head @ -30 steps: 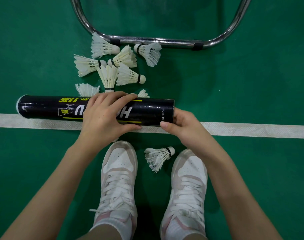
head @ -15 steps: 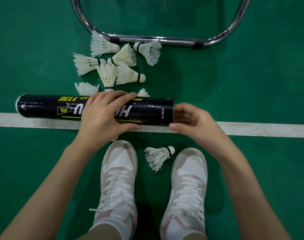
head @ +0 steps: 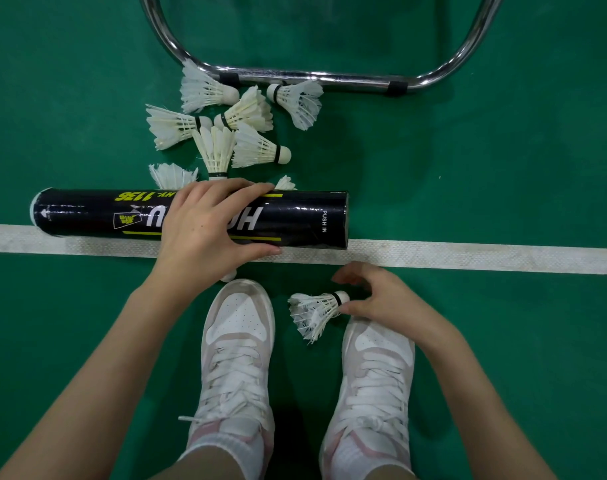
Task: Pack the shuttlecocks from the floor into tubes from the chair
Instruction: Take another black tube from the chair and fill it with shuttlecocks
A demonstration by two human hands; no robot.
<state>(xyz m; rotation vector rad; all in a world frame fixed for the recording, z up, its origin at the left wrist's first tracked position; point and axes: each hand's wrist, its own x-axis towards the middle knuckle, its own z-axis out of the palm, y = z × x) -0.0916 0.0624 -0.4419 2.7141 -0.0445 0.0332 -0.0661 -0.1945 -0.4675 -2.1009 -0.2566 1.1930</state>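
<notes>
Left hand (head: pixel 208 230) grips the black tube (head: pixel 191 216) mid-length, fingers curled over the top, thumb along the near side; tube lies horizontal, just above the white court line (head: pixel 468 258), its right end toward the right hand. Right hand (head: pixel 381 299) is low by the right shoe, fingers curled with thumb and forefinger apart, closing round the cork end of a single shuttlecock (head: pixel 316 313) lying on the green floor (head: pixel 503 168) between the two white shoes (head: pixel 236 358); thumb touches its base, full pinch cannot be told. Tube print, upside down: "PUSH IN" near the right end, yellow "1136" with "HY.", big white letters partly hidden by the hand, small yellow logo unreadable. Pile of shuttlecocks (head: pixel 233 129) sits beyond the tube, near the chrome chair frame (head: pixel 312 76).
</notes>
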